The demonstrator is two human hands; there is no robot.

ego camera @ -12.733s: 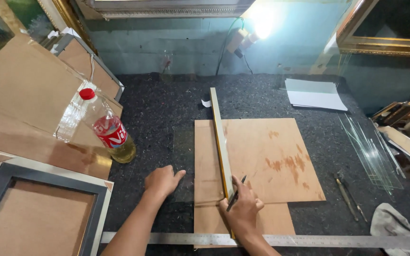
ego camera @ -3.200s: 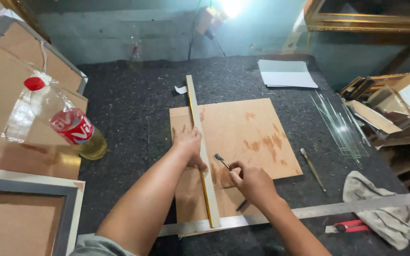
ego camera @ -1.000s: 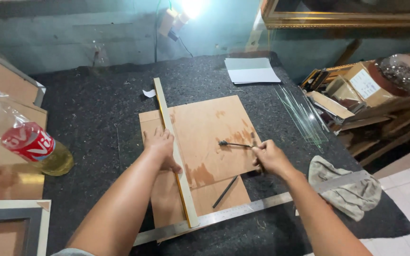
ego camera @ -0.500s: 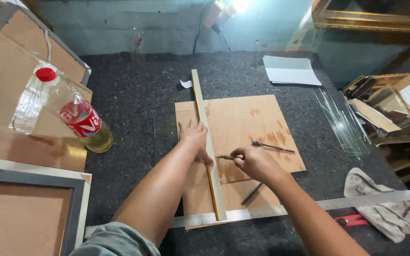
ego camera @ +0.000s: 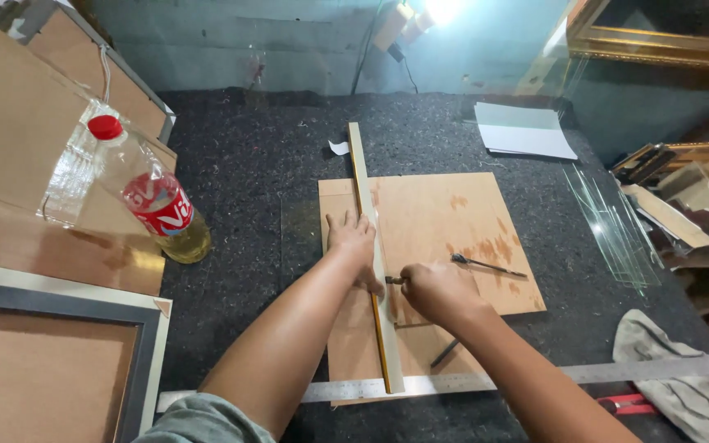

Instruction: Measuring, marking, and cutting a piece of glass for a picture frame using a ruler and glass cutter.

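One long straightedge [ego camera: 368,246] is pinned flat across one plywood board [ego camera: 445,238] by the left hand [ego camera: 353,238], palm spread open. A small cutter [ego camera: 394,280] is clenched in the right hand [ego camera: 435,291], tip touching the straightedge. One red-labelled, red-capped bottle [ego camera: 151,203] is seen left; one steel ruler [ego camera: 535,377] below.

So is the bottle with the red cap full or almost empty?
Almost empty: the bottle shows yellowish liquid only near its bottom, and it leans.
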